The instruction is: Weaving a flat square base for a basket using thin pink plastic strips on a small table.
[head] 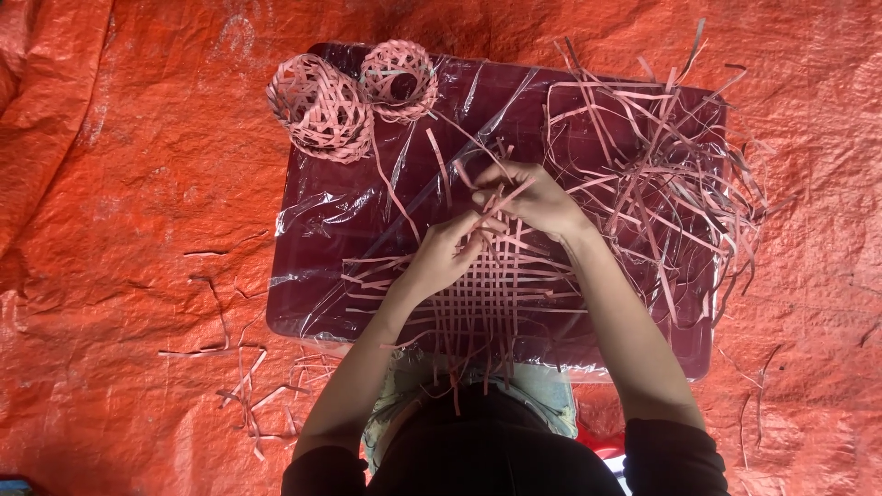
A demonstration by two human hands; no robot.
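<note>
Seen from above, a person is sitting on an orange tarp (110,184) covering the floor, working at a dark red board (349,303) wrapped in clear plastic. Nearest, a flat woven mat (501,303) of pink strips is lying on the board. Both hands are pinching strips at its far edge, left hand (446,257) touching right hand (533,197). Beyond, one loose strip pile (661,174) is sprawling right, and two small woven baskets (349,96) are sitting left.

Two small round pink woven baskets (354,96) sit side by side at the far left corner of a dark maroon plastic-wrapped counter (322,303), on a crinkled orange tarp (119,184).
</note>
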